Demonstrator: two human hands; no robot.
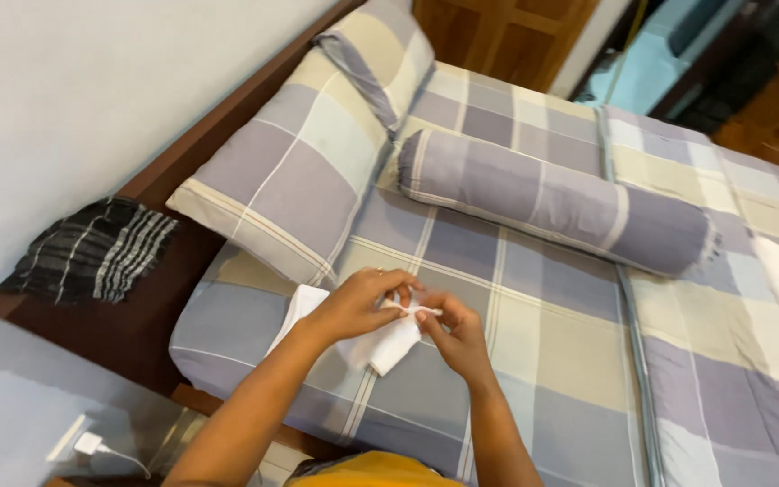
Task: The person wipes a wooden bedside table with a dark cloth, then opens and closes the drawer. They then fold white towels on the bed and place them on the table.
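White cloth (380,347): we hold it above the checked bed (534,361), near its foot-side edge. Left hand (358,305) grip pinches the cloth's top edge; right hand (457,334) grip pinches the same edge just beside it. Bolster (552,200) and pillow (290,180) lie beyond; dark striped cloth (92,251) rests on the headboard ledge.

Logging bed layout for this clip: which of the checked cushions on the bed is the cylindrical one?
The long bolster, lying across the middle of the bed. The two pillows by the headboard are flat and rectangular.
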